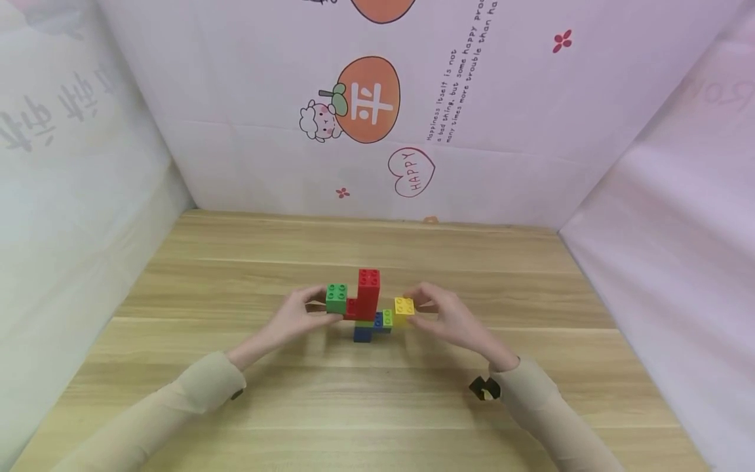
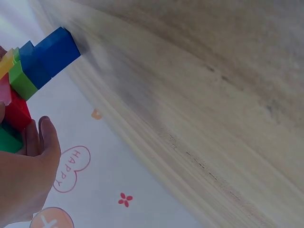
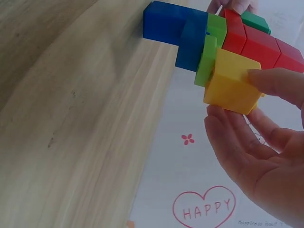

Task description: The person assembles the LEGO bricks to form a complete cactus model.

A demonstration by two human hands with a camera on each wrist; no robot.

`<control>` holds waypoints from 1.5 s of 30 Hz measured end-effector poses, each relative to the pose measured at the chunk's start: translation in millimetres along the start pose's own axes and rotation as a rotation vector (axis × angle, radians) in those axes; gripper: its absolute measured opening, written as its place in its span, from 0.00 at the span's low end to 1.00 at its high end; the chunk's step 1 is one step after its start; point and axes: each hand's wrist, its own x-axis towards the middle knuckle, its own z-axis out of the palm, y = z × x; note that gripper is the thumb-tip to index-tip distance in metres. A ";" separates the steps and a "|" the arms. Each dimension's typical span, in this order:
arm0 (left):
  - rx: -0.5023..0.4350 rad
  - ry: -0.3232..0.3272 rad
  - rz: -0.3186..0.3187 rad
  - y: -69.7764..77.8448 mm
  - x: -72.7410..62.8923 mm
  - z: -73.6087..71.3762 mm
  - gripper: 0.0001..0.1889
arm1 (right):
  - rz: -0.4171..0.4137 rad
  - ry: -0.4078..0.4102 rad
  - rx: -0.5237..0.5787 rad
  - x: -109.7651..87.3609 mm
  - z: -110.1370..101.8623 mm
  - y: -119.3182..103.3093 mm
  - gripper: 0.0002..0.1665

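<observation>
A toy-brick structure stands upright on the table, with a stack of red bricks (image 1: 367, 295) at its top and dark blue bricks (image 3: 164, 21) at its foot. My left hand (image 1: 303, 311) grips its left side, around the green brick (image 1: 337, 298) and the red brick beside it. Between thumb and fingers of my right hand (image 1: 445, 316) is a yellow brick (image 3: 232, 80). It sits right at the thin lime-green brick (image 3: 206, 61) on the structure's right arm; I cannot tell whether the two are joined. Another lime-green brick (image 2: 21, 80) lies between blue and red.
The wood-grain table (image 1: 366, 406) meets a white printed cloth wall (image 1: 265, 164) at the back. More white cloth (image 1: 666, 262) rises on the left and right. A small black object (image 1: 485, 388) shows beside the right sleeve.
</observation>
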 end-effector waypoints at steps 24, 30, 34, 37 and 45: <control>-0.052 -0.007 -0.224 -5.8 31.9 -4.6 0.31 | 0.273 -0.017 0.194 27.6 -13.1 26.6 0.23; -0.111 -0.017 -0.305 -7.6 41.3 -4.5 0.32 | 0.306 -0.024 0.210 34.8 -13.1 36.8 0.23; -0.150 -0.023 -0.363 -9.5 48.6 -4.3 0.34 | 0.337 -0.037 0.201 38.9 -14.7 41.8 0.24; -0.211 -0.027 -0.409 -11.3 54.5 -3.4 0.33 | 0.349 -0.054 0.206 41.7 -16.1 45.7 0.24; -0.312 -0.049 -0.449 -20.0 67.7 0.6 0.27 | 0.394 -0.116 0.286 47.9 -13.9 58.7 0.25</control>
